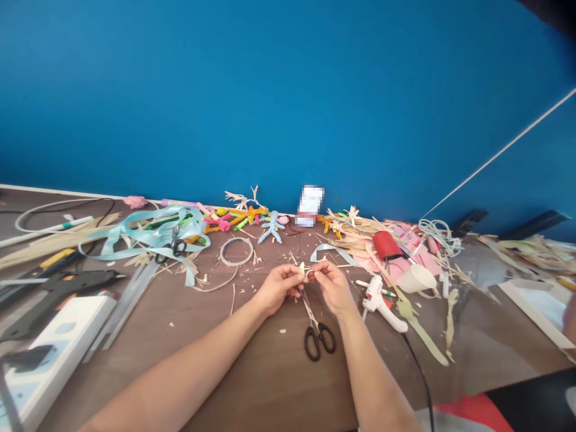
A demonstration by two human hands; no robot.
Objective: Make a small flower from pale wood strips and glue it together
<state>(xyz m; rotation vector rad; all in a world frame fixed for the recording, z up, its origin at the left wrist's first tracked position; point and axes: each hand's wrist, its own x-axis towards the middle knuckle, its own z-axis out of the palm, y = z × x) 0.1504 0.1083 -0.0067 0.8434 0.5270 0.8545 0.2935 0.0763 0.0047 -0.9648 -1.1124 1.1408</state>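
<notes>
Both hands meet over the brown table, pinching one small pale straw piece between them. My left hand grips its left end with closed fingers. Pinching the right end is my right hand, fingers also closed. Black-handled scissors lie on the table just below the hands, blades pointing up toward them.
A white glue gun and a white cup lie right of the hands, a red spool behind. Light blue ribbon and colourful craft pieces sit at back left. A black glue gun and white power strip are far left.
</notes>
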